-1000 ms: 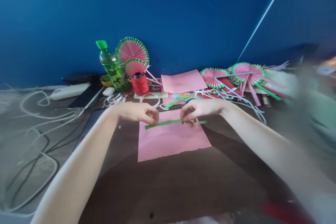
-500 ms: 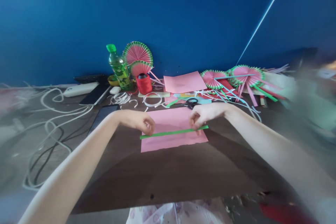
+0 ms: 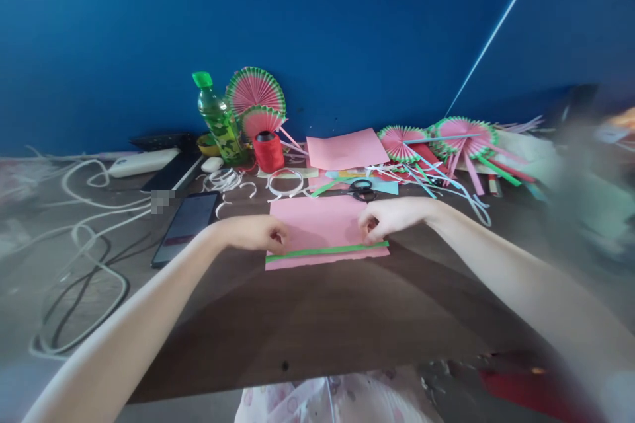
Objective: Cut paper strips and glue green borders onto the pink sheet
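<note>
A pink paper sheet [image 3: 322, 225] lies flat on the dark table [image 3: 317, 324]. A thin green paper strip [image 3: 327, 251] stretches across it close to its near edge. My left hand [image 3: 255, 233] pinches the strip's left end, fingers curled. My right hand [image 3: 391, 217] pinches the strip's right end in the same way. Both hands rest low on the sheet.
Black scissors [image 3: 362, 190] lie just behind the sheet. Further back stand a green bottle [image 3: 217, 119], a red thread spool [image 3: 268, 151], pink-and-green paper fans [image 3: 255, 92] and a second pink sheet [image 3: 346, 149]. A phone [image 3: 186, 226] and white cables [image 3: 84, 211] lie at left.
Both hands have carried the green strip from the sheet's far edge toward its near edge and lowered it onto the paper. The camera view has shifted too.
</note>
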Demonstrator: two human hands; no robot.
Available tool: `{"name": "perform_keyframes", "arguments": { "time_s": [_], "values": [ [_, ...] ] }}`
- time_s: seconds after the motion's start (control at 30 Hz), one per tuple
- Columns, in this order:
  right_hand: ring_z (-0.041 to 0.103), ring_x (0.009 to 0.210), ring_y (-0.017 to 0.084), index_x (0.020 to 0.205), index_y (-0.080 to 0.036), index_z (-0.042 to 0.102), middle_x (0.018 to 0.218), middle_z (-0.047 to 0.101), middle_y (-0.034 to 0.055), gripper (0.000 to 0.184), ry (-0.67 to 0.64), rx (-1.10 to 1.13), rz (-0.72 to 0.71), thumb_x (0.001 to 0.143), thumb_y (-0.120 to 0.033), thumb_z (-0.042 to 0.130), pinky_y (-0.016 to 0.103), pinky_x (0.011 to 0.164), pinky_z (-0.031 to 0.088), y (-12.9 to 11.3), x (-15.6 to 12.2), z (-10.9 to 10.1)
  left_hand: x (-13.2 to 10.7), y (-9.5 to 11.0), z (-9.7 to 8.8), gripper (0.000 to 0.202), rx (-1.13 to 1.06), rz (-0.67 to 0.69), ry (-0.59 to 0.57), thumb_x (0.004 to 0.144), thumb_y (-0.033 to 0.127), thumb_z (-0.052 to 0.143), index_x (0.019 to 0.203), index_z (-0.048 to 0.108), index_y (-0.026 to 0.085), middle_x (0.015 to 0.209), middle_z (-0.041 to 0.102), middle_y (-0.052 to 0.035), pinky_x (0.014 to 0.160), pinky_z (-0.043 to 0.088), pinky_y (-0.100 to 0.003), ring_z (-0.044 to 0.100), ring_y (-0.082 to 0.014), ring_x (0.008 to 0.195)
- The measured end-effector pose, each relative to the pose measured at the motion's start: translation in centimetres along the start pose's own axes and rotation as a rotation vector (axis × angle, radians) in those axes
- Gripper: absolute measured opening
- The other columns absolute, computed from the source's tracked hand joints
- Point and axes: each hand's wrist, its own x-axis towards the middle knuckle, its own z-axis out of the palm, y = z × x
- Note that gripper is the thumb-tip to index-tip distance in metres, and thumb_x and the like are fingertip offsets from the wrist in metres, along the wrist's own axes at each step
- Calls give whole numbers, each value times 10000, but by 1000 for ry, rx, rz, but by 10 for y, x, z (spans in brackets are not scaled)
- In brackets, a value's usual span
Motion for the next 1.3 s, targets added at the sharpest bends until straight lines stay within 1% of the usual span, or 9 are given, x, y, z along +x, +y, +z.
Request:
{"name": "perform_keyframes", "arguments": {
  "time_s": [0.1, 0.23, 0.33, 0.43, 0.6, 0.8, 1.03, 1.2, 1.3],
  "values": [
    [476, 593, 103, 741, -121, 648, 656, 584, 5, 227, -1, 11, 11, 695, -326, 562, 218, 567, 347, 1, 2, -3, 2, -1, -3, 167, 21, 8, 8, 725, 295, 498, 725, 572, 145, 692, 540, 12, 606, 347, -203, 473, -114, 652],
    [506, 621, 115, 780, -120, 674, 698, 620, 19, 229, -15, 6, 24, 683, -282, 544, 221, 580, 364, -2, 3, -3, 0, 7, -9, 160, 40, -22, -47, 719, 272, 502, 764, 595, 149, 739, 580, 0, 603, 351, -201, 499, -121, 671],
    [531, 660, 124, 797, -126, 679, 756, 640, 28, 233, -45, -17, 27, 671, -243, 522, 224, 604, 376, -4, 3, -1, 0, 13, -12, 145, 67, -47, -58, 711, 259, 514, 767, 599, 156, 729, 580, 6, 594, 344, -196, 496, -116, 663],
    [535, 681, 132, 759, -135, 674, 776, 645, 29, 210, -62, -55, 30, 663, -240, 520, 232, 615, 372, -6, 5, -1, 2, 13, -11, 132, 66, -22, -62, 713, 258, 505, 729, 591, 160, 685, 550, 20, 562, 317, -197, 469, -104, 627],
    [516, 675, 130, 652, -147, 638, 754, 622, 22, 150, -66, -96, 22, 655, -245, 525, 239, 613, 358, -10, 6, -1, 6, 10, -5, 115, 68, 10, -65, 710, 245, 486, 692, 565, 163, 663, 524, 27, 527, 284, -206, 438, -94, 597],
    [482, 647, 121, 658, -148, 621, 732, 597, 17, 137, -68, -113, 53, 654, -246, 525, 241, 591, 333, -10, 6, 1, 7, 12, -4, 87, 79, -2, -64, 678, 226, 465, 666, 523, 162, 653, 508, 25, 518, 288, -204, 420, -93, 586],
    [450, 623, 116, 630, -162, 570, 687, 550, 0, 119, -53, -125, 58, 649, -274, 538, 245, 568, 307, -8, 7, 2, 8, 14, -3, 88, 85, -31, -78, 662, 235, 476, 642, 519, 161, 646, 529, 18, 511, 290, -209, 431, -98, 581],
    [425, 603, 110, 585, -167, 521, 653, 524, -9, 128, -43, -137, 60, 646, -277, 541, 249, 561, 294, -8, 6, 2, 8, 18, -3, 81, 73, -62, -56, 648, 230, 489, 633, 527, 160, 638, 539, 16, 512, 293, -210, 439, -102, 581],
    [430, 604, 110, 591, -168, 520, 660, 527, -10, 124, -47, -132, 66, 647, -277, 541, 249, 561, 298, -8, 6, 2, 8, 20, -4, 78, 88, -79, -63, 648, 233, 495, 631, 522, 161, 637, 542, 16, 509, 291, -212, 443, -104, 581]
  ]
}}
